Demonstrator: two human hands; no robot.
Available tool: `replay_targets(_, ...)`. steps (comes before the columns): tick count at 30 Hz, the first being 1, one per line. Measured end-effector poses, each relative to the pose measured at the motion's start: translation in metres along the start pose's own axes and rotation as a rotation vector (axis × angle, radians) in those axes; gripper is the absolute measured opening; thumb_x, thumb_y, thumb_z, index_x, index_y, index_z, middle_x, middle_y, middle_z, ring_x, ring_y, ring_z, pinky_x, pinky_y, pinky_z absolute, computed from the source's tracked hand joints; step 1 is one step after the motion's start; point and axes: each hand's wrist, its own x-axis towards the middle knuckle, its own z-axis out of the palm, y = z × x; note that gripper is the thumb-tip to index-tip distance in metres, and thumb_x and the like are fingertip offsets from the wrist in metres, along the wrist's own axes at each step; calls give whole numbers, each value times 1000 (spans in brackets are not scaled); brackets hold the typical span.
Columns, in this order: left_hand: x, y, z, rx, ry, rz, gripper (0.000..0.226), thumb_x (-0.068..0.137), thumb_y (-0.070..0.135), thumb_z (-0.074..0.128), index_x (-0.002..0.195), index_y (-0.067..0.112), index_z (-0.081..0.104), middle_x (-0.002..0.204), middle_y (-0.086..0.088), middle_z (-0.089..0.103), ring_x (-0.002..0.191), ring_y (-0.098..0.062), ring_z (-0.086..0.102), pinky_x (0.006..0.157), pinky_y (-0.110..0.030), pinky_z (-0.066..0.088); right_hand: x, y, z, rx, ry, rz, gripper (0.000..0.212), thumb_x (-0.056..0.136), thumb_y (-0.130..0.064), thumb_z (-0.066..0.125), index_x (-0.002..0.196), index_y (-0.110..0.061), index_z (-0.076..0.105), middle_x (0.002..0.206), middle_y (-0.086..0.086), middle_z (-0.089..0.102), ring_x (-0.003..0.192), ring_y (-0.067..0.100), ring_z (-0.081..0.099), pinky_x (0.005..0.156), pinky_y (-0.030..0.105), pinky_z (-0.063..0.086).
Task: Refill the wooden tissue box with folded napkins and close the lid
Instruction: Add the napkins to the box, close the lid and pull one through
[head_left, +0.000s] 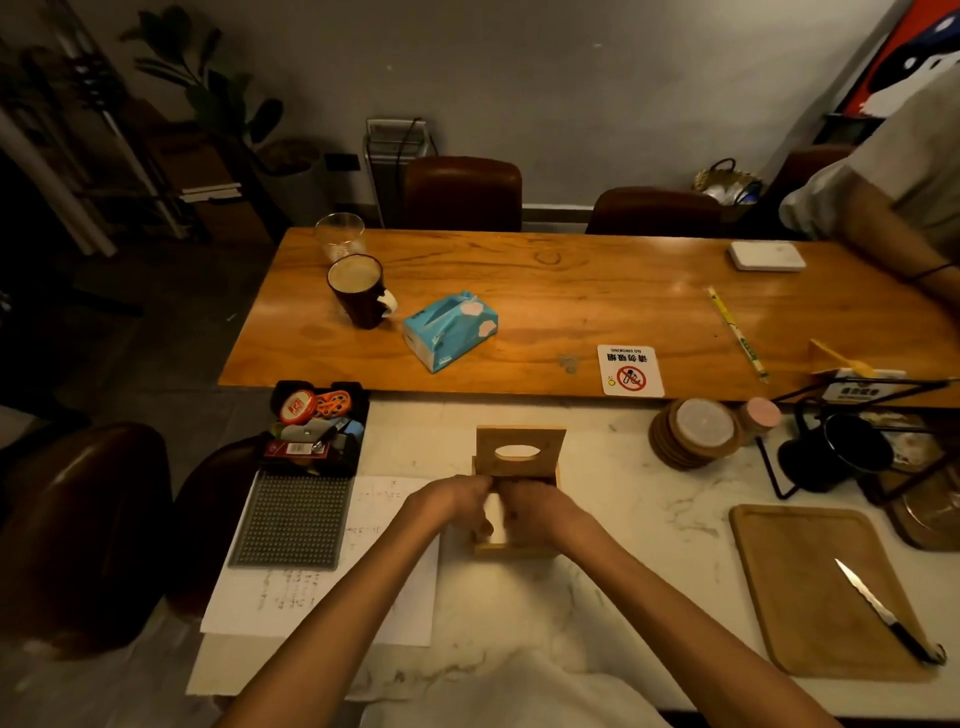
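The wooden tissue box (514, 548) stands on the white marble counter, its lid (519, 449) with an oval slot raised upright at the far side. My left hand (457, 501) and my right hand (535, 506) are together over the open box, fingers curled down into it. A pale strip of folded napkins (497, 519) shows between the two hands inside the box. Both hands appear to be on the napkins, though the fingertips are hidden. A blue tissue pack (451, 330) lies on the wooden table beyond.
A black tray of small items (317, 426) and a grey studded mat (293, 519) on paper lie to the left. Cork coasters (693, 434), a black kettle (836, 452), and a wooden board (810, 587) with a knife (883, 613) lie to the right. Another person's arm (904, 234) rests at far right.
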Motion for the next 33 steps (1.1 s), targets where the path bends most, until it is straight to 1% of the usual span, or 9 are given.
replay_targets(2, -6, -2, -1, -14, 44, 22, 54, 88, 17, 65, 136, 12, 41, 136, -13, 54, 119, -30, 55, 88, -34, 45, 10, -3, 2, 17, -66, -1, 47, 88, -19, 56, 134, -19, 50, 126, 9, 63, 109, 27, 62, 90, 37, 53)
replay_targets(4, -12, -5, 2, -64, 76, 39, 51, 90, 9, 59, 135, 10, 35, 130, -17, 56, 112, -31, 56, 81, -34, 43, 16, -6, 1, 21, -91, -5, 50, 83, -22, 55, 132, -25, 51, 124, 6, 64, 105, 26, 62, 86, 36, 54)
replay_targets(7, -18, -10, 5, -148, 101, 42, 52, 90, 2, 49, 136, 2, 24, 106, -22, 58, 92, -31, 57, 71, -36, 39, 22, -5, 1, 89, -118, 19, 55, 76, -25, 55, 129, -36, 52, 115, -1, 67, 94, 21, 63, 76, 32, 53)
replay_targets(9, -18, -12, 9, -186, 120, 33, 45, 92, 2, 45, 132, -2, 25, 92, -18, 54, 81, -26, 52, 68, -37, 37, 23, -4, 1, 117, -141, 17, 59, 73, -27, 55, 131, -37, 52, 113, -2, 68, 94, 20, 64, 78, 32, 55)
replay_targets(15, -17, -15, 14, -258, 153, 33, 30, 93, 3, 42, 120, 2, 30, 100, -26, 58, 82, -25, 51, 70, -39, 39, 19, -6, 4, 146, -97, -38, 62, 77, -22, 53, 137, -34, 46, 125, 2, 64, 105, 25, 63, 85, 34, 54)
replay_targets(20, -16, -20, 19, -330, 165, 43, 41, 90, 2, 46, 122, 12, 23, 86, -14, 50, 77, -24, 49, 68, -37, 38, 18, -10, 13, 142, -24, -65, 54, 81, -24, 57, 134, -25, 49, 125, 8, 63, 109, 28, 61, 88, 35, 51)
replay_targets(25, -18, -25, 23, -439, 149, 28, 41, 92, 4, 46, 121, 14, 20, 112, -20, 57, 87, -22, 51, 79, -35, 45, 13, -12, 13, 52, 25, -95, 56, 85, -35, 56, 139, -29, 44, 135, 8, 58, 120, 32, 56, 98, 42, 48)
replay_targets(28, -19, -28, 23, -506, 146, 32, 50, 94, 8, 49, 130, 17, 16, 127, -20, 55, 104, -27, 58, 96, -40, 47, 4, -6, 8, 142, 42, -131, 54, 87, -29, 55, 139, -32, 44, 140, 4, 55, 124, 29, 54, 102, 40, 46)
replay_targets(33, -19, -35, 25, -650, 182, 32, 51, 101, 30, 40, 144, 24, 14, 126, -16, 56, 105, -28, 57, 97, -42, 46, -21, 26, 10, 357, 187, -105, 33, 98, -22, 47, 130, -26, 55, 125, 5, 63, 107, 24, 62, 87, 27, 48)
